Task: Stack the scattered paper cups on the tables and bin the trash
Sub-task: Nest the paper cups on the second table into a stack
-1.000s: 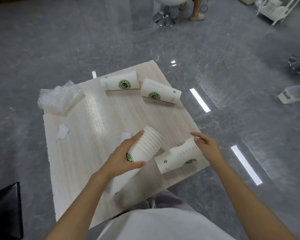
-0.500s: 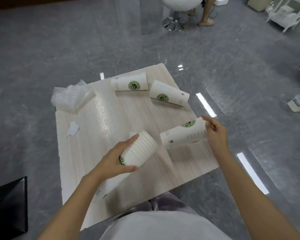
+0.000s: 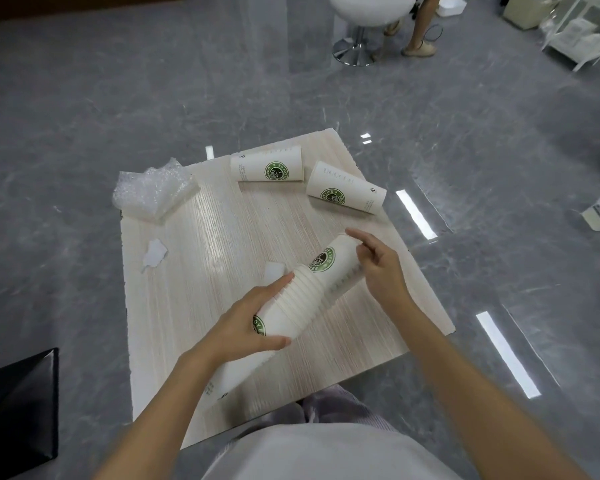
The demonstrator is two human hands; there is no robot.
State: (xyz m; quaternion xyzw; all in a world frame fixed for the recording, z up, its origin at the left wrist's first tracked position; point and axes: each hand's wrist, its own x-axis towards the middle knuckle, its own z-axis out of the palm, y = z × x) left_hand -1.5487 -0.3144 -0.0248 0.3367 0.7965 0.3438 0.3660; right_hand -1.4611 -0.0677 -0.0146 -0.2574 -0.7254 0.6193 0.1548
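Tilted white cup stack (image 3: 293, 311); left cup (image 3: 267, 168), right cup (image 3: 346, 189) toppled beyond.

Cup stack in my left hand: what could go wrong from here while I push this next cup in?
1. The cup is only partly inside the cup stack; if the right hand pushes it skewed, its rim may catch and crumple.
2. The left hand alone holds the tilted stack; a hard push could slide it loose.
3. The loose cup lies sideways near the table edge and might roll off.
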